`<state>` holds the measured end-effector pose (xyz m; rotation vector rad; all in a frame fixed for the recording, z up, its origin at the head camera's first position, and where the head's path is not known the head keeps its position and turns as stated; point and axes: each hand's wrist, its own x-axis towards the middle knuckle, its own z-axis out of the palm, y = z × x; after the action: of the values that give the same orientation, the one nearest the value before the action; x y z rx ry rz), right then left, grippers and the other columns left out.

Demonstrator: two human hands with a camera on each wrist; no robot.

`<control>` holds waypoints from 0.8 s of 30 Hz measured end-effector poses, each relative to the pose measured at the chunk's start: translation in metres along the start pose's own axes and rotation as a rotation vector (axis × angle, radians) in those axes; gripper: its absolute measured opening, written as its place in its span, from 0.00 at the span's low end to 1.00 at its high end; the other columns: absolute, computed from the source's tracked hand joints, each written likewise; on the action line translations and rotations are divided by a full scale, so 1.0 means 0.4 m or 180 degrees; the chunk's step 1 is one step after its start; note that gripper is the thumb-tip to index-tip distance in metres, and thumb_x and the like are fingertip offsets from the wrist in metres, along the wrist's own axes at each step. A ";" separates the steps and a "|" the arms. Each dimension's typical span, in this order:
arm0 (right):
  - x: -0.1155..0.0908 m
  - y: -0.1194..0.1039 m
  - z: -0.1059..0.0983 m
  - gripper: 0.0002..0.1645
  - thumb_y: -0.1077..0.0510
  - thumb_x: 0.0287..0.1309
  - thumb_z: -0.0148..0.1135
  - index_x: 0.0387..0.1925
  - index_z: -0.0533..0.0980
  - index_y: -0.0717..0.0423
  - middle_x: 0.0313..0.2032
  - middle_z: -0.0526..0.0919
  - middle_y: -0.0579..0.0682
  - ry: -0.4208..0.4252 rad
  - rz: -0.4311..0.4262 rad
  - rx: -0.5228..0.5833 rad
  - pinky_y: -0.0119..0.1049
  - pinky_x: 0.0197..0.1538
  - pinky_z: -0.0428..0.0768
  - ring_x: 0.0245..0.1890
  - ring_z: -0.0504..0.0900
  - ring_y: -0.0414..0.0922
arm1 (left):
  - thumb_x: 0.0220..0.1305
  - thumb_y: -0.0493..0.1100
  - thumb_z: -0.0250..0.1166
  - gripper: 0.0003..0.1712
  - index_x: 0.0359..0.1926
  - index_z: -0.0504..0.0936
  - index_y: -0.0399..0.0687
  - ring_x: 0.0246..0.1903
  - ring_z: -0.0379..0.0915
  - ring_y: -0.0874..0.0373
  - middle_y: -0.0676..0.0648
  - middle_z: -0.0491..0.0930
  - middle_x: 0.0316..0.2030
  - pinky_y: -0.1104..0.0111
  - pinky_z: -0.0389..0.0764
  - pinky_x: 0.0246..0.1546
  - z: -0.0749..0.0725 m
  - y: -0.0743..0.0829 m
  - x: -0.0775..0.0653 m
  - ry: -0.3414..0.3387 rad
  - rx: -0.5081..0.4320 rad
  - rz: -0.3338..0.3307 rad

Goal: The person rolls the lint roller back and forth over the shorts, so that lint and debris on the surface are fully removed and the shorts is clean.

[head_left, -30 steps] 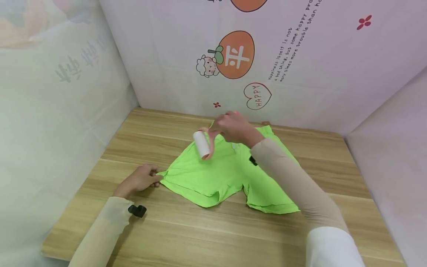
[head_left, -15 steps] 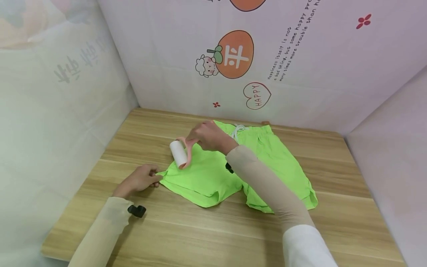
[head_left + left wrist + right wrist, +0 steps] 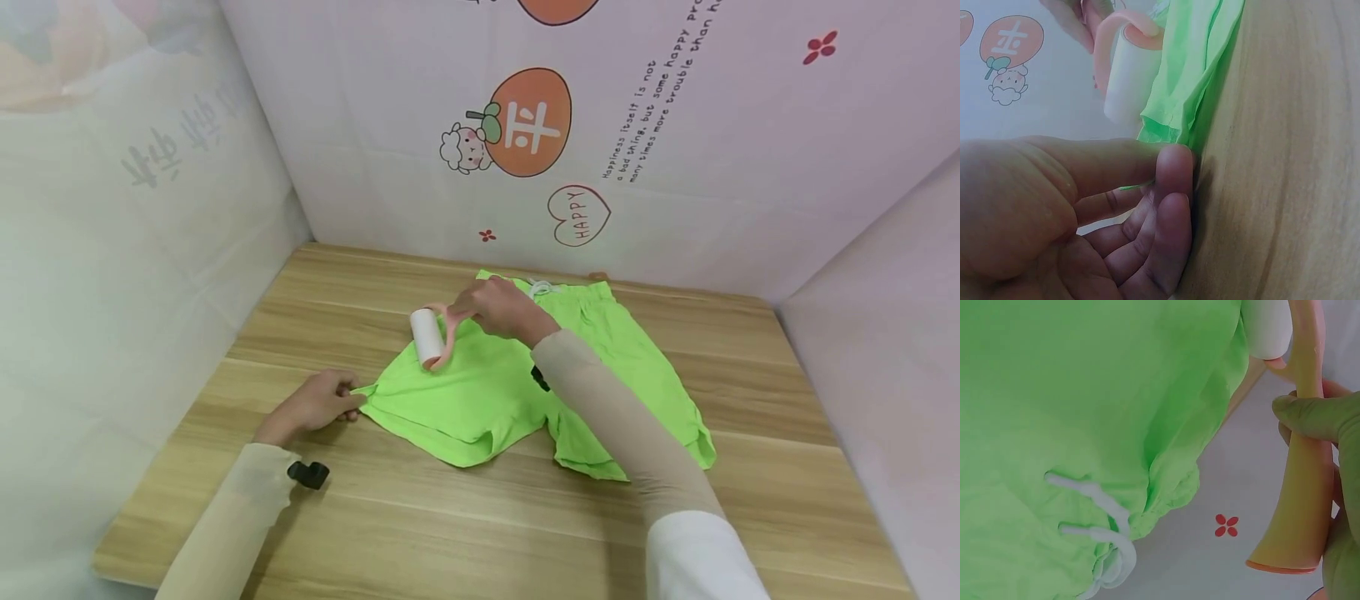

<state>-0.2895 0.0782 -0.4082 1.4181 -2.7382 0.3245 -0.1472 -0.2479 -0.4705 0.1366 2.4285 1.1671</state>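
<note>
Bright green shorts point(image 3: 480, 392) lie spread on the wooden table, waistband toward the back wall. A white drawstring point(image 3: 1107, 509) shows at the waist in the right wrist view. My left hand point(image 3: 321, 400) pinches the hem corner of the left leg between thumb and fingers, low over the wood. In my right hand point(image 3: 504, 307) is a lint roller; its pink handle point(image 3: 1307, 487) is gripped by fingers and thumb. The roller's white cylinder point(image 3: 427, 337) sits on the outer edge of that same leg. In the left wrist view the lint roller point(image 3: 1132, 75) appears just beyond the pinched hem.
The wooden table point(image 3: 420, 533) runs out around the shorts to a front edge. A printed white sheet point(image 3: 375, 125) hangs upright behind it, with more pale sheeting at both sides. A small brown piece point(image 3: 597, 275) lies at the table's back edge.
The lint roller went left and toward me to the leg's outer edge, then came slightly back to the right and away. The left hand and the shorts have stayed put.
</note>
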 end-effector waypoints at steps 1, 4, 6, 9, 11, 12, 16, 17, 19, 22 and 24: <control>-0.005 0.009 -0.002 0.19 0.66 0.67 0.69 0.50 0.90 0.39 0.49 0.93 0.43 0.0023 0.0025 -0.0013 0.44 0.52 0.87 0.49 0.90 0.46 | 0.78 0.38 0.61 0.07 0.43 0.77 0.37 0.32 0.81 0.56 0.45 0.81 0.31 0.71 0.80 0.31 -0.001 0.000 -0.001 -0.0003 -0.0008 0.0003; -0.021 0.033 -0.008 0.19 0.65 0.66 0.70 0.51 0.90 0.40 0.49 0.93 0.44 0.0064 0.0075 -0.0034 0.45 0.56 0.87 0.49 0.91 0.47 | 0.77 0.38 0.61 0.06 0.43 0.77 0.37 0.32 0.81 0.56 0.45 0.81 0.31 0.71 0.81 0.31 -0.001 0.001 -0.001 -0.0004 -0.0016 0.0011; -0.031 0.047 -0.012 0.19 0.66 0.64 0.71 0.51 0.90 0.42 0.49 0.93 0.44 0.0074 0.0107 -0.0025 0.44 0.56 0.87 0.49 0.91 0.47 | 0.77 0.37 0.61 0.06 0.43 0.78 0.37 0.32 0.81 0.56 0.44 0.81 0.31 0.71 0.81 0.31 -0.001 0.002 -0.001 -0.0008 -0.0021 0.0008; -0.044 0.063 -0.019 0.20 0.68 0.62 0.72 0.51 0.90 0.44 0.47 0.93 0.45 0.0075 0.0131 -0.0028 0.44 0.54 0.88 0.47 0.91 0.47 | 0.77 0.37 0.61 0.06 0.43 0.78 0.36 0.32 0.81 0.56 0.44 0.81 0.31 0.71 0.82 0.31 -0.001 0.002 0.000 -0.0018 -0.0015 -0.0002; -0.052 0.070 -0.024 0.20 0.68 0.62 0.72 0.51 0.90 0.44 0.47 0.93 0.45 0.0073 0.0142 -0.0035 0.44 0.53 0.88 0.46 0.91 0.47 | 0.77 0.37 0.61 0.06 0.43 0.78 0.36 0.31 0.81 0.56 0.44 0.81 0.32 0.71 0.81 0.31 0.000 0.001 0.000 -0.0019 -0.0008 -0.0005; -0.056 0.073 -0.026 0.20 0.68 0.62 0.72 0.51 0.90 0.45 0.47 0.93 0.45 0.0078 0.0143 -0.0033 0.44 0.52 0.88 0.46 0.91 0.47 | 0.77 0.37 0.61 0.06 0.43 0.78 0.37 0.31 0.81 0.56 0.44 0.81 0.32 0.71 0.81 0.31 0.000 0.000 0.000 -0.0017 -0.0002 -0.0004; -0.069 0.085 -0.036 0.20 0.69 0.62 0.71 0.51 0.89 0.46 0.48 0.93 0.47 0.0124 0.0115 0.0003 0.46 0.53 0.88 0.47 0.92 0.49 | 0.77 0.38 0.61 0.06 0.43 0.77 0.37 0.31 0.81 0.56 0.44 0.81 0.32 0.71 0.80 0.30 -0.001 0.000 0.001 -0.0012 0.0000 0.0006; -0.072 0.089 -0.038 0.20 0.70 0.62 0.71 0.51 0.89 0.46 0.48 0.93 0.47 0.0138 0.0121 -0.0007 0.47 0.53 0.88 0.48 0.92 0.49 | 0.77 0.38 0.61 0.06 0.43 0.77 0.37 0.31 0.81 0.56 0.44 0.81 0.32 0.71 0.80 0.30 -0.001 0.001 0.001 -0.0013 -0.0002 0.0008; -0.078 0.097 -0.042 0.21 0.70 0.61 0.71 0.50 0.90 0.45 0.48 0.93 0.47 0.0171 0.0138 -0.0038 0.48 0.54 0.88 0.49 0.92 0.49 | 0.77 0.38 0.61 0.06 0.43 0.77 0.37 0.31 0.81 0.56 0.44 0.81 0.32 0.71 0.80 0.30 -0.001 0.002 0.000 -0.0013 -0.0006 0.0004; -0.088 0.112 -0.046 0.22 0.70 0.61 0.71 0.50 0.90 0.43 0.47 0.93 0.45 0.0191 0.0218 -0.0106 0.47 0.50 0.87 0.47 0.92 0.48 | 0.77 0.37 0.61 0.06 0.43 0.77 0.37 0.31 0.81 0.56 0.44 0.81 0.32 0.71 0.80 0.30 -0.001 0.004 -0.001 -0.0010 0.0008 -0.0009; -0.094 0.125 -0.049 0.22 0.70 0.61 0.71 0.49 0.90 0.43 0.46 0.93 0.46 0.0187 0.0253 -0.0150 0.46 0.46 0.85 0.46 0.92 0.48 | 0.77 0.37 0.61 0.06 0.43 0.77 0.37 0.31 0.81 0.56 0.44 0.81 0.32 0.71 0.80 0.30 -0.002 0.004 -0.002 -0.0005 0.0014 -0.0019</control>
<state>-0.3096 0.1404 -0.4022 1.2705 -2.7407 0.2978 -0.1471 -0.2476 -0.4688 0.1314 2.4286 1.1586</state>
